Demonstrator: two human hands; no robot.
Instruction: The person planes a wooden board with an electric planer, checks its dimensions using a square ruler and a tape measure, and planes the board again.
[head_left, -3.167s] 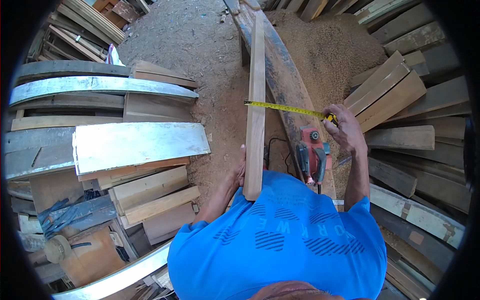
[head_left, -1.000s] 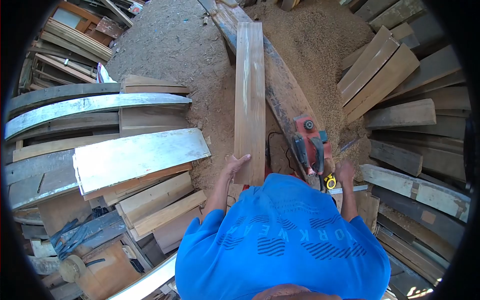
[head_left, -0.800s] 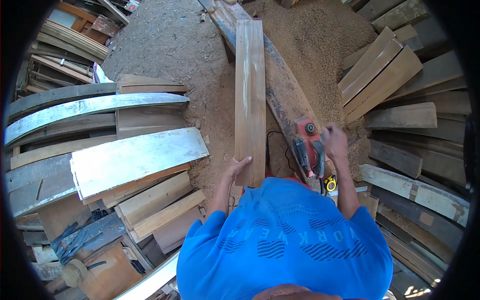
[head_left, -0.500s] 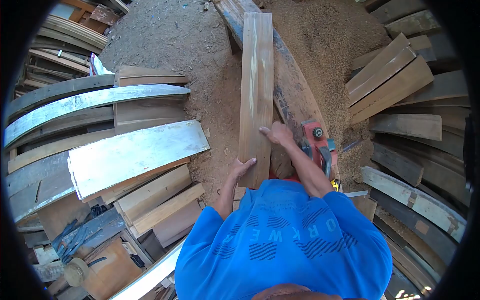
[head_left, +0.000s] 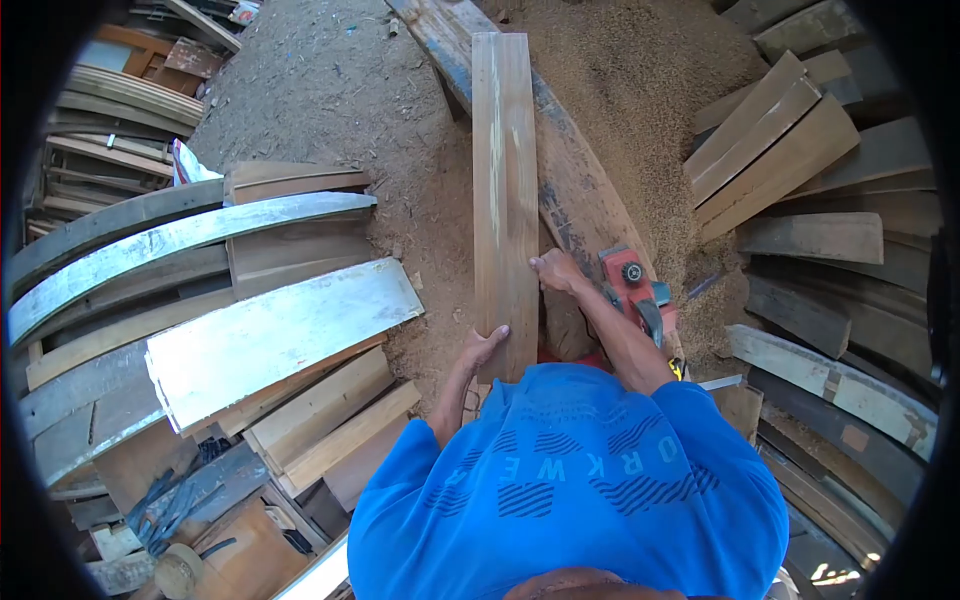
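Observation:
A long wooden plank [head_left: 505,200] with pale streaks on its face stretches away from my body, its far end over a thick bench board [head_left: 590,190]. My left hand [head_left: 484,350] grips the plank's left edge near the close end, thumb on top and fingers hidden below. Farther along, my right hand [head_left: 560,272] holds the right edge, with its thumb at the plank and the other fingers curled. Just right of that forearm, a red electric planer [head_left: 630,285] rests on the bench board.
On the left lie stacked boards, topped by a white-painted board [head_left: 285,335] and a long whitish curved strip [head_left: 200,225]. To the right are more piled planks [head_left: 780,150]. Sawdust [head_left: 650,90] covers the ground beyond the bench. Cables [head_left: 170,510] lie at lower left.
The plank has shifted slightly left and toward me in the view, with both hands still on it. The surroundings have also shifted a little as the camera turned.

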